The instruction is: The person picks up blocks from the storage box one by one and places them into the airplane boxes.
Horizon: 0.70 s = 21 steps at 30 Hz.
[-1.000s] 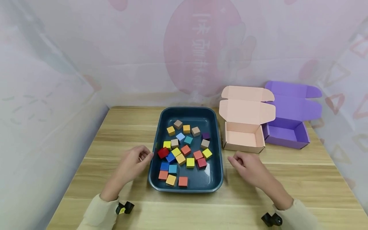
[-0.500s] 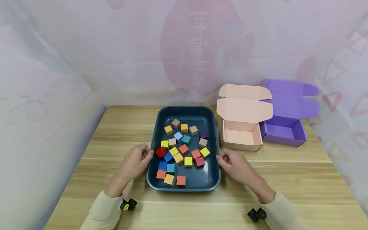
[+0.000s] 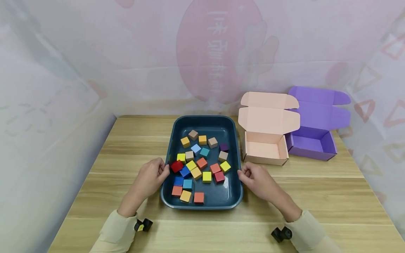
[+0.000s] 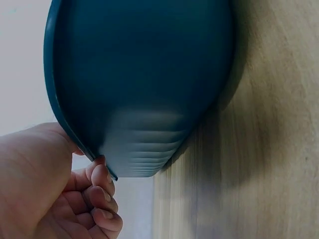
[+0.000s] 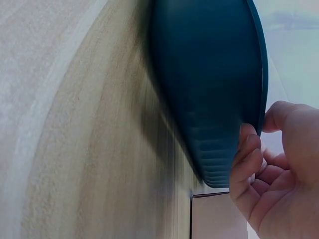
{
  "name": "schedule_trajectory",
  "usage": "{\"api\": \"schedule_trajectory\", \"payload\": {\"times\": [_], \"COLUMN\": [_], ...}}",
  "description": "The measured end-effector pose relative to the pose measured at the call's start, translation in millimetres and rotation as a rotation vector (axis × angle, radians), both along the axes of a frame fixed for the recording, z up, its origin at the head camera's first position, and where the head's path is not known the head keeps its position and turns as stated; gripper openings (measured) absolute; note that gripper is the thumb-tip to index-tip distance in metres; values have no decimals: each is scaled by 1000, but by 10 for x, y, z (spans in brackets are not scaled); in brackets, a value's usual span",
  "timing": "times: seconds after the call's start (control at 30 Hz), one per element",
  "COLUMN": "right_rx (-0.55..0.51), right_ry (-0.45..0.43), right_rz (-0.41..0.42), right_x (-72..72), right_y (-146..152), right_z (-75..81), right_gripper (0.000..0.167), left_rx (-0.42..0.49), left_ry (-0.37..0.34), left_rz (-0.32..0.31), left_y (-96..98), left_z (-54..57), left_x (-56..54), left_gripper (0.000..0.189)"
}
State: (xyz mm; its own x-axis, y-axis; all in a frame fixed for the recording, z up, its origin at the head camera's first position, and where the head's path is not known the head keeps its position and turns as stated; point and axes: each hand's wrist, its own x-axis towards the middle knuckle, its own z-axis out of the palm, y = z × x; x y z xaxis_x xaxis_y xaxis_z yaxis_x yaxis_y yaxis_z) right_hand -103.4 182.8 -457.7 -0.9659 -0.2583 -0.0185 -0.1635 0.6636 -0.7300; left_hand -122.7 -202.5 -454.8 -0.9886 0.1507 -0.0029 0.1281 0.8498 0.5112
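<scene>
A dark teal tray (image 3: 221, 196) lies lengthwise in the middle of the wooden table, with many coloured cubes scattered in it. My left hand (image 3: 150, 179) pinches its left rim between thumb and curled fingers, as the left wrist view shows along the tray's outer wall (image 4: 144, 74). On the opposite side my right hand (image 3: 261, 182) pinches the right rim; in the right wrist view the thumb is over the edge and the fingertips (image 5: 248, 144) are under it. Among the cubes are a dark red one (image 3: 177, 166), a purple one (image 3: 224, 147) and a light blue one (image 3: 195, 149).
Right of the tray stands an open peach cardboard box (image 3: 267, 160), its lid folded back. Beside it, farther right, is an open purple box (image 3: 313, 153). Printed white cloth (image 3: 142, 80) closes off the back and sides of the table (image 3: 126, 140).
My right hand has moved left from beside the tray onto its right rim and taken hold. The left hand stays at the left rim. The head view has shifted slightly.
</scene>
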Motion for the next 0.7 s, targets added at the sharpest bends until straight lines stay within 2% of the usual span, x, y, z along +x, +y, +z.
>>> {"api": "schedule_trajectory", "payload": {"times": [0.33,0.6,0.7], "right_rx": [27,24,38], "right_ry": [-31,-17,-15], "right_rz": [-37,-19,-2], "right_x": [-36,-60,-65], "right_y": [67,126,141], "right_z": [18,31,59], "right_gripper": [15,15,16], "left_rx": [-22,-7,-13], "left_ry": [-8,-43,-24], "left_rz": [-17,-14,-9], "left_y": [81,133,124], "left_z": [13,23,35], "left_x": [69,148,177], "left_gripper": [24,24,23]}}
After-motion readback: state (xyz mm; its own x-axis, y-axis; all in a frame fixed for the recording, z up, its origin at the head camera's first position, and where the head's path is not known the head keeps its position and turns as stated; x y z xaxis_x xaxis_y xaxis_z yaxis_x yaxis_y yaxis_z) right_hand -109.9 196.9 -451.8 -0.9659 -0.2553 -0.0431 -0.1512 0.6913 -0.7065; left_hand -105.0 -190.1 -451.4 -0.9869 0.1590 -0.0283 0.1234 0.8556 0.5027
